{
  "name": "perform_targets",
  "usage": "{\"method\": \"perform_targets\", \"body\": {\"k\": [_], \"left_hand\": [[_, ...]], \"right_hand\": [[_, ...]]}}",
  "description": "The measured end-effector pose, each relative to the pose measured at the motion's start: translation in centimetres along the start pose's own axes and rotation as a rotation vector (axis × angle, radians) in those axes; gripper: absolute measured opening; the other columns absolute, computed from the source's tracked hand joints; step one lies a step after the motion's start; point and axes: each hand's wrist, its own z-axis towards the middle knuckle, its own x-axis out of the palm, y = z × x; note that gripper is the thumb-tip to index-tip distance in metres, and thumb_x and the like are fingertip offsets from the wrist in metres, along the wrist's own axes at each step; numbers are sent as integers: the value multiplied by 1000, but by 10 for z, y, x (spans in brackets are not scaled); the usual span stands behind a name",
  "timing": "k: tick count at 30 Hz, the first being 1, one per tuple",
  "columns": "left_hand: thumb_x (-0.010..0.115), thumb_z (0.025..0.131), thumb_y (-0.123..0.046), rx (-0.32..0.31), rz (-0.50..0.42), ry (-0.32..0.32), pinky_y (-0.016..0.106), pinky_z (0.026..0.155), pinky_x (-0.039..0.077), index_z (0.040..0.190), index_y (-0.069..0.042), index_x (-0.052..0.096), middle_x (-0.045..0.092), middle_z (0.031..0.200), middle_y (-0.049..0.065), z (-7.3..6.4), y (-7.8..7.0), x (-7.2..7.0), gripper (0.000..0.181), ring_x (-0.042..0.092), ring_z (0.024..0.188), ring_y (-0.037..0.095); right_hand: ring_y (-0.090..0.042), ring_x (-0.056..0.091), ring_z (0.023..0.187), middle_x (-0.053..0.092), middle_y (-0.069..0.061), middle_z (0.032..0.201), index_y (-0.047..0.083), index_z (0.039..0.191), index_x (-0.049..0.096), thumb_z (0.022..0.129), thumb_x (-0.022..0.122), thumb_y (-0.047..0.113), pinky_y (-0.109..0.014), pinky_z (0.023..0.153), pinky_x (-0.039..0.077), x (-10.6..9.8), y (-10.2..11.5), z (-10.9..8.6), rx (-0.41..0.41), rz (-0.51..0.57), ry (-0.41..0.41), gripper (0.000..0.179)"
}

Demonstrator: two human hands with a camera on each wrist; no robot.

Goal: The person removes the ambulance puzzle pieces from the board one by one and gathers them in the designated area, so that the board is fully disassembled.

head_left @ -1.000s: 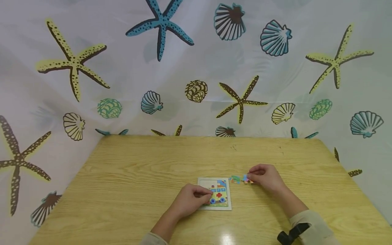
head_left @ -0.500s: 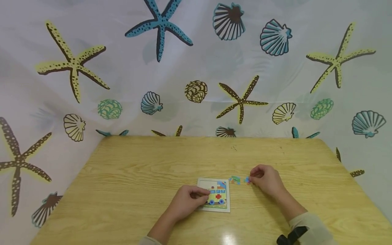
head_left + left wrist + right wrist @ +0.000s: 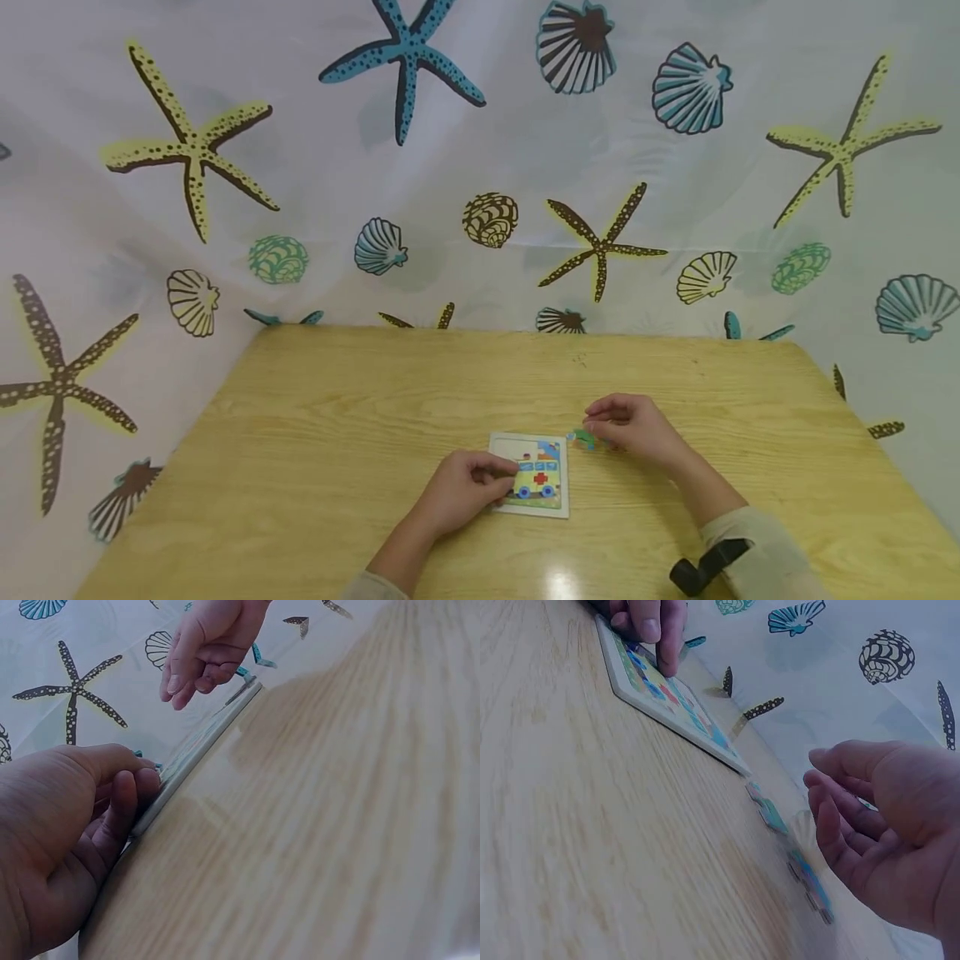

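Note:
A small square jigsaw puzzle (image 3: 557,512) with a pale frame lies on the table, showing a yellow ambulance with a red cross. Its upper left part is bare and pale. My left hand (image 3: 459,493) holds it at the left edge, thumb and index finger over the picture. Just right of the frame lies a green puzzle piece (image 3: 582,438). A second, bluish puzzle piece (image 3: 810,889) lies beside it, mostly hidden under my hand in the head view. Above these pieces hovers my right hand (image 3: 889,817), fingers loosely bent and nothing between them.
The wooden table (image 3: 337,417) stretches around the puzzle on all sides. Behind it and at both sides hangs a pale cloth (image 3: 450,167) printed with starfish and shells. A black strap mount (image 3: 708,567) sits on the right sleeve.
My right hand has let go of the bluish puzzle piece and moved left, over the green one. The left hand stays at the puzzle. The head view has shifted slightly.

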Motion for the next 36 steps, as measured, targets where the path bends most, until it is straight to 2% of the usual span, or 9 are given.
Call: {"method": "perform_targets", "body": {"k": [5, 8, 13, 16, 18, 25, 31, 36], "left_hand": [[73, 90, -17, -15, -16, 13, 20, 54, 46, 103, -12, 78, 71, 72, 0, 1, -2, 3, 15, 60, 61, 10], [73, 90, -18, -19, -13, 18, 20, 53, 44, 104, -12, 78, 71, 72, 1, 1, -1, 5, 16, 59, 61, 10], [74, 90, -19, -20, 0, 19, 20, 53, 42, 103, -14, 78, 70, 70, 0, 1, -2, 5, 15, 59, 60, 10], [74, 90, -19, -17, 8, 17, 19, 52, 40, 102, -14, 79, 68, 68, -1, 2, -2, 6, 14, 57, 59, 9], [74, 90, -19, -18, 8, 16, 19, 52, 40, 102, -14, 79, 68, 67, -1, 2, -2, 5, 14, 57, 59, 9], [73, 90, -16, -21, 7, 11, 18, 52, 41, 101, -13, 79, 69, 70, -2, 0, -4, 4, 13, 58, 60, 9], [74, 90, -17, -30, 9, 4, 19, 54, 44, 101, -12, 79, 71, 74, -2, 0, -3, 2, 13, 60, 62, 9], [73, 91, -18, -35, -9, 5, 21, 57, 48, 103, -12, 78, 73, 80, 0, -1, -2, -2, 15, 62, 64, 10]], "right_hand": [[-20, 69, 90, 72, -14, 109, 0, 123, 66, 95, 69, 25, -28, 73, 57, 13, 3, 10, -24, -35, 131, 37], [-17, 69, 94, 74, -11, 109, 2, 123, 67, 96, 68, 21, -26, 75, 57, 20, 5, 14, -62, -79, 205, 34], [-11, 68, 99, 74, -4, 113, 7, 126, 67, 98, 64, 16, -22, 82, 53, 30, 10, 17, -200, -250, 341, 29], [-14, 66, 95, 74, -3, 114, 9, 126, 67, 96, 68, 16, -24, 80, 53, 32, 15, 18, -285, -344, 401, 31], [-17, 64, 93, 73, -3, 113, 10, 126, 67, 93, 71, 14, -24, 77, 53, 33, 17, 18, -308, -367, 420, 33], [-19, 61, 96, 72, 2, 106, 12, 123, 68, 89, 76, 15, -25, 78, 50, 35, 20, 19, -316, -395, 410, 36], [-16, 62, 94, 71, 4, 107, 14, 121, 70, 88, 77, 14, -25, 78, 50, 40, 21, 19, -327, -398, 342, 34], [-9, 61, 83, 71, 3, 108, 16, 117, 70, 89, 76, 17, -23, 75, 52, 42, 20, 18, -317, -392, 259, 29]]}}
